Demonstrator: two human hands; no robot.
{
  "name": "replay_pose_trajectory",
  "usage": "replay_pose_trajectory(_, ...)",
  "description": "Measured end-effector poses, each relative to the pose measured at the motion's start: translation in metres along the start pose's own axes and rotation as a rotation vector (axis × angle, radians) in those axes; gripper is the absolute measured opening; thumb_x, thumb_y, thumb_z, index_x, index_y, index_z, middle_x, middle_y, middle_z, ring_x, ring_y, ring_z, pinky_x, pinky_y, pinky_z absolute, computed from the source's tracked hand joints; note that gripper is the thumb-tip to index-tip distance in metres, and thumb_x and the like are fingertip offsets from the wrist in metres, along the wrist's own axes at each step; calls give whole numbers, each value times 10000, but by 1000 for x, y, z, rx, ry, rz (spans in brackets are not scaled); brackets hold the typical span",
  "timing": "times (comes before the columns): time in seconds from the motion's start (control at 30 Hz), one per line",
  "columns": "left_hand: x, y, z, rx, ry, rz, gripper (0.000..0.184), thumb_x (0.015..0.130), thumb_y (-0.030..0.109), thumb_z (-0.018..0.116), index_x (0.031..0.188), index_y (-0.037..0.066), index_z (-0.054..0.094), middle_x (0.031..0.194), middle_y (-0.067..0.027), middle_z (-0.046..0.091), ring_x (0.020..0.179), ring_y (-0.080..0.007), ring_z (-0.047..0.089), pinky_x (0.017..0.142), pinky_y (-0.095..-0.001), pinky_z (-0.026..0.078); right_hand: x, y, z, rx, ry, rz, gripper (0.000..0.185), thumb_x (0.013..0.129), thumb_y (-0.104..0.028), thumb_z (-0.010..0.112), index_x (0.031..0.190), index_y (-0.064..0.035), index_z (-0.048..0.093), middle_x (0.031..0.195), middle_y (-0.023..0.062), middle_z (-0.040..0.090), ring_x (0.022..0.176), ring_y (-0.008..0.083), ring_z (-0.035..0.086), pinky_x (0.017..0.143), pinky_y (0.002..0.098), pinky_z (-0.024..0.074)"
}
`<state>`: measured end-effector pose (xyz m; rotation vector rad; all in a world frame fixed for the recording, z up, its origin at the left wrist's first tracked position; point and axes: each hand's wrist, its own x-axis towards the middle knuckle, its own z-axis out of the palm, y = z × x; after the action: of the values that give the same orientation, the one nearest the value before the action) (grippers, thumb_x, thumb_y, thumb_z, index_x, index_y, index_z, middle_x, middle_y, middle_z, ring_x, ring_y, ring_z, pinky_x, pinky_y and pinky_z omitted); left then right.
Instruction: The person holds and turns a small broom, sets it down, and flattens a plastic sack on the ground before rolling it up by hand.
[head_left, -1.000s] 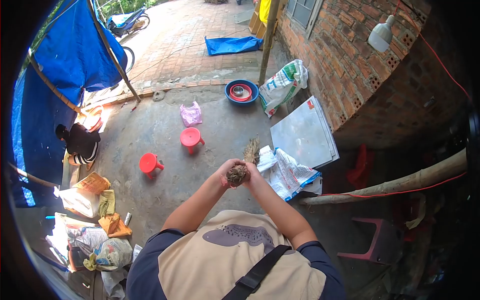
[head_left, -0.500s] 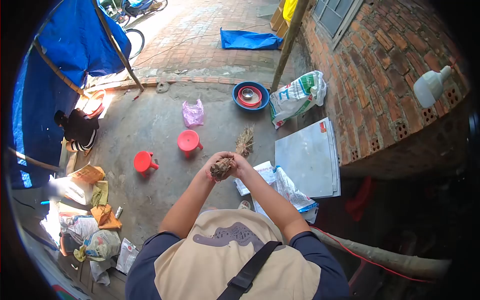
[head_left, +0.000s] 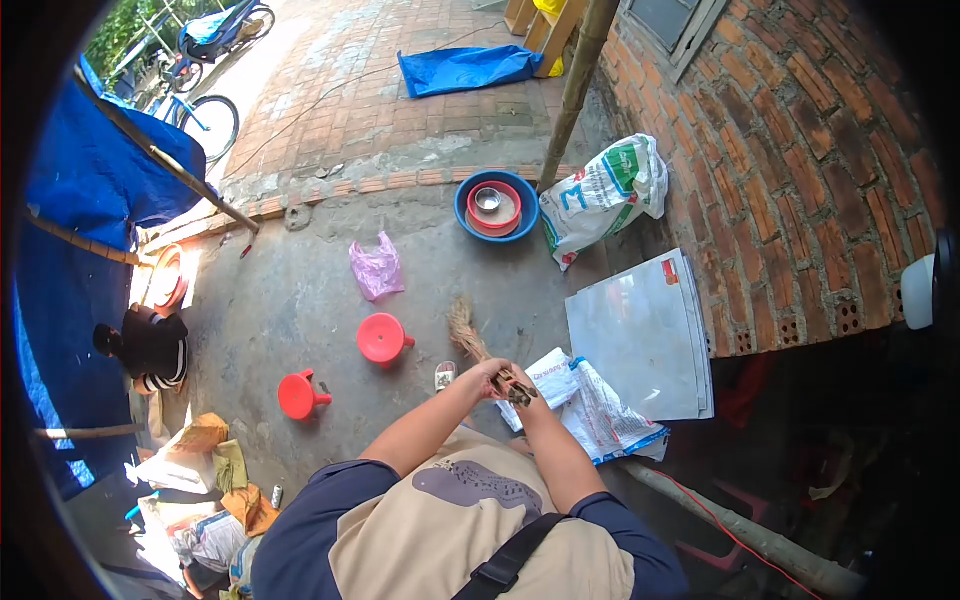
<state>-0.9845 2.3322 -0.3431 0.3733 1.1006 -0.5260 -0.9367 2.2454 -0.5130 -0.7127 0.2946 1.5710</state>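
A bundle of dry straw-like stalks (head_left: 474,345) is held in front of my belly. Its frayed pale end points forward and left; its darker, thicker end (head_left: 518,393) lies toward me. My left hand (head_left: 488,374) is wrapped round the bundle near that thick end. Against its right side is my right hand (head_left: 524,377), closed on it too, its fingers partly hidden by the stalks. White printed sacks (head_left: 600,415) lie on the floor just right of my hands.
Red stools (head_left: 382,338) stand at front left, with a pink plastic bag (head_left: 377,268) beyond. Nested basins (head_left: 466,215), a full white sack (head_left: 605,205) and grey panels (head_left: 640,335) are ahead and right. A person (head_left: 155,340) crouches far left near piled sacks (head_left: 225,465).
My hands and the bundle have moved right and slightly down in view. The bundle's frayed end has swung to the left. The camera view has shifted a little.
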Motion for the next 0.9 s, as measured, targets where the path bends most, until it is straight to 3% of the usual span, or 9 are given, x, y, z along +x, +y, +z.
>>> replay_pose_trajectory(0.13,25,37,4,304,-121,-130,68,694,100,533,711,35,534,609,-118,567,508,-221,579,501,-370,528,-46,-23,23,178,430,-227,163,833,-175,436,815,-59,549,608,63,561,420,153,527,381,272,479)
replay_pose_trajectory(0.2,37,69,-16,248,-383,-260,74,717,74,526,757,15,506,619,-110,543,505,-199,550,483,-321,511,-32,-35,64,282,652,-326,140,835,-127,421,823,-52,539,601,63,548,403,138,511,353,241,466)
replay_pose_trajectory(0.33,-11,134,-40,-420,-686,-368,78,780,14,483,814,-27,426,689,-84,485,578,-157,505,532,-265,494,9,-88,124,186,546,-143,192,882,-177,366,816,-64,506,607,65,515,393,138,481,349,227,457)
replay_pose_trajectory(0.4,-25,168,-60,-349,-721,-228,83,782,21,489,825,-38,451,724,-105,508,611,-156,530,571,-243,506,22,-119,206,275,645,-104,203,879,-235,434,807,-58,502,591,57,502,415,143,484,362,240,453)
replay_pose_trajectory(0.57,-100,236,-66,-210,-99,142,93,771,27,512,837,-38,508,692,-132,559,580,-187,572,500,-298,530,150,-124,188,101,232,88,220,814,-249,593,834,-44,515,645,74,556,529,175,572,468,287,516)
replay_pose_trajectory(0.73,-37,266,-63,-238,27,171,218,716,10,528,922,-3,459,650,-112,519,500,-219,548,460,-330,517,157,-174,229,-53,171,-32,187,787,-206,628,871,-56,555,734,96,618,578,187,618,478,321,522)
replay_pose_trajectory(0.8,-21,269,-36,-169,301,500,263,695,-7,500,942,47,427,633,-102,501,485,-229,539,449,-335,508,146,-187,216,32,97,-79,208,775,-221,636,877,-55,566,720,95,618,562,196,616,503,343,533)
replay_pose_trajectory(0.87,25,273,-31,-215,236,379,653,649,-46,491,1171,225,206,759,-136,490,569,-258,572,441,-390,503,112,-213,206,195,-90,65,214,777,-238,617,866,-49,567,720,101,621,576,218,622,530,347,541)
replay_pose_trajectory(0.9,53,271,-27,-181,205,321,570,652,-33,490,1132,178,266,737,-138,498,547,-257,565,443,-393,502,113,-216,181,213,-91,54,214,777,-238,617,866,-49,567,720,101,621,576,218,622,530,347,541)
